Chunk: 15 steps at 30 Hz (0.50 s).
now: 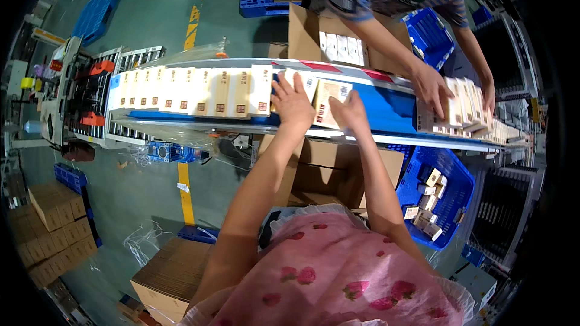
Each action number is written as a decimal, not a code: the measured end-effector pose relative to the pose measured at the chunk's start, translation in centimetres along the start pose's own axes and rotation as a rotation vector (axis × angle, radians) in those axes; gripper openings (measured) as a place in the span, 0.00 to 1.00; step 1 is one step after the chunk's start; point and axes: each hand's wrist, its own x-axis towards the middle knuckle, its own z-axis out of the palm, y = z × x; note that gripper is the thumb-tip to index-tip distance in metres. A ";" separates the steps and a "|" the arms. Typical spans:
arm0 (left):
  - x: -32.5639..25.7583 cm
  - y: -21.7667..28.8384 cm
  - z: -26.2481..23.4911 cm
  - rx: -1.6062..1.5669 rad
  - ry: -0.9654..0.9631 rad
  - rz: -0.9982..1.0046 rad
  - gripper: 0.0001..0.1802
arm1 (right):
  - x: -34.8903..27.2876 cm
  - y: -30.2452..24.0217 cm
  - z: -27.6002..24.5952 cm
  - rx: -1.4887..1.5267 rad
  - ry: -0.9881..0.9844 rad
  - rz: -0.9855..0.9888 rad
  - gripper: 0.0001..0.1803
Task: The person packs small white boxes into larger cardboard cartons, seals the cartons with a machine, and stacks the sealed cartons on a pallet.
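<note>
Blue belting runs left to right across the scene on a conveyor (386,111) with pale metal side rails, and both of the person's bare hands reach over its near rail. The left hand (292,101) lies flat with fingers spread, pressing on a small cream carton (308,84) at the right end of a long row of cartons (187,90) that stands side by side on the belt and stretches away to the left. The right hand (350,111) is just to the right of it, fingers open and resting against a tilted carton (329,99) that leans apart from the row; whether it grips that carton or only touches it cannot be told. The two hands are close together but not touching. Farther right on the belt, a co-worker in a striped shirt holds a batch of cartons (462,105) between two hands (430,87). Behind the belt stands an open cardboard box (308,36) with more cartons inside. Below the near rail, on the right, a blue plastic crate (450,175) holds loose cartons, and brown cardboard boxes (54,229) are stacked on the green floor at far left.
</note>
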 end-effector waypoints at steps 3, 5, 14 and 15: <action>0.4 -0.5 -0.2 -0.009 0.028 0.015 0.50 | -1.0 -2.8 -0.6 -0.700 0.194 -0.291 0.17; -0.1 -0.9 -1.8 -0.370 0.030 0.020 0.43 | -1.2 -3.4 0.0 -0.698 0.174 -0.315 0.16; -3.1 -15.5 -6.1 -0.030 0.530 -0.040 0.25 | -3.4 -4.2 4.0 -0.163 -0.356 -0.302 0.20; -3.2 -16.3 -6.2 0.001 0.496 -0.080 0.25 | -3.3 -4.4 4.3 -0.180 -0.351 -0.281 0.21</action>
